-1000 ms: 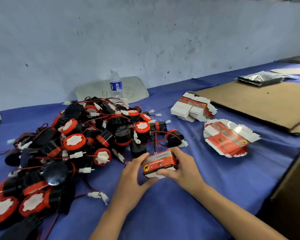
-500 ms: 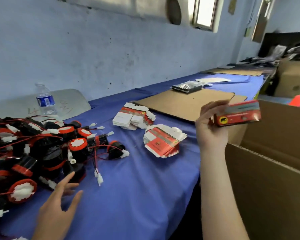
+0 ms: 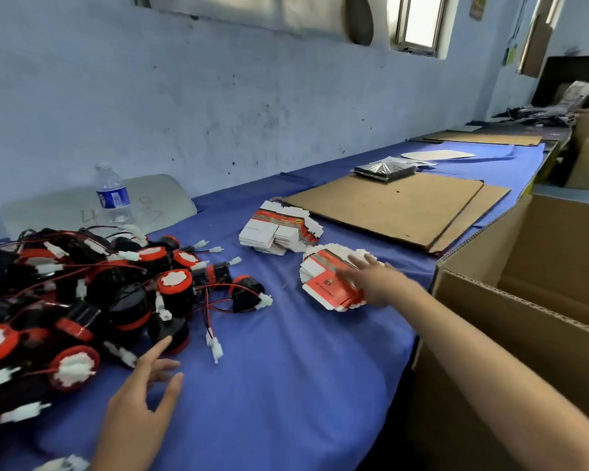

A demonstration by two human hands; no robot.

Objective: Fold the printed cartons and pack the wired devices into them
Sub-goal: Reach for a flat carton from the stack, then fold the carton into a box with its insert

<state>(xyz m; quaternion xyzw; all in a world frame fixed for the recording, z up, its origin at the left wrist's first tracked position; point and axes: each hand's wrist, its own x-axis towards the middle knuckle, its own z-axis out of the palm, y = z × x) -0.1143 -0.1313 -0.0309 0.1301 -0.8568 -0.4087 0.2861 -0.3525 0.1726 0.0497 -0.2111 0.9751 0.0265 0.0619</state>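
Observation:
A pile of black and red wired devices (image 3: 82, 294) with white connectors covers the left of the blue table. Two stacks of flat red and white printed cartons lie to its right: a near stack (image 3: 327, 287) and a far stack (image 3: 279, 229). My right hand (image 3: 378, 280) lies with straight fingers on top of the near stack. My left hand (image 3: 140, 396) hovers with spread fingers over the blue cloth beside the device pile, holding nothing.
A large open cardboard box (image 3: 524, 300) stands at the table's right edge. Flat brown cardboard sheets (image 3: 388, 205) with a shiny black packet (image 3: 385, 169) lie behind the stacks. A water bottle (image 3: 113, 195) stands by the wall.
My right hand, which held a folded carton up by the big box, no longer has it and has come down onto the near carton stack. My left hand stays by the devices.

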